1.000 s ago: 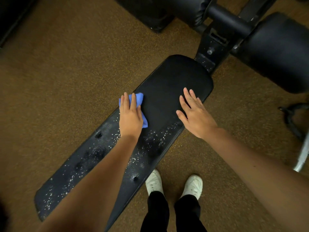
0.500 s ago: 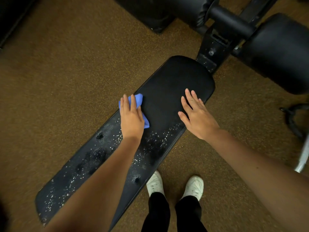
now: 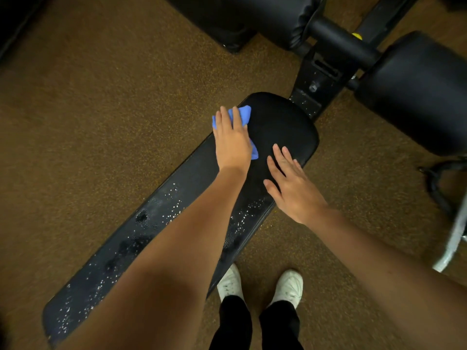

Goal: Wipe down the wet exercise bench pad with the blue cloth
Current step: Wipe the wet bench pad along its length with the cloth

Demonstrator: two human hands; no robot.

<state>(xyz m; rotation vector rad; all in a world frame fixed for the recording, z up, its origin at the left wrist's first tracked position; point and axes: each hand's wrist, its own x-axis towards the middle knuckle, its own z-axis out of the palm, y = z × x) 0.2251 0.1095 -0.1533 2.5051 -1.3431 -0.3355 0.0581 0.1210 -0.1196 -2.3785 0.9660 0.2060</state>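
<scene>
Fingers of the left hand (image 3: pixel 231 141) lie straight and close together, pressing the blue cloth (image 3: pixel 242 114) flat on the far left edge of the bench pad (image 3: pixel 285 127); the cloth shows past the fingertips and again as a corner beside the palm. Compared with half a second ago, this hand and the cloth have slid up the pad toward its rounded head end, so the stroke is carrying the wipe over the upper section, which now looks dull and free of droplets. Fingers of the right hand (image 3: pixel 293 185) are straight and slightly spread, resting flat on the pad's right side as before, probably to steady the person; they hold nothing. Much of the job appears to remain: white droplets and dark wet patches (image 3: pixel 142 215) are scattered over the lower half of the pad, partly hidden under the left forearm. Around it, a black frame post (image 3: pixel 313 87) joins the pad's head end, with black roller pads (image 3: pixel 414 97) beyond it, a speckled brown floor (image 3: pixel 101 122) below, and white shoes (image 3: pixel 288 286) just beside the near edge. Nothing lies on the pad to block the cloth, though the resting right hand covers a patch that will need a pass.
</scene>
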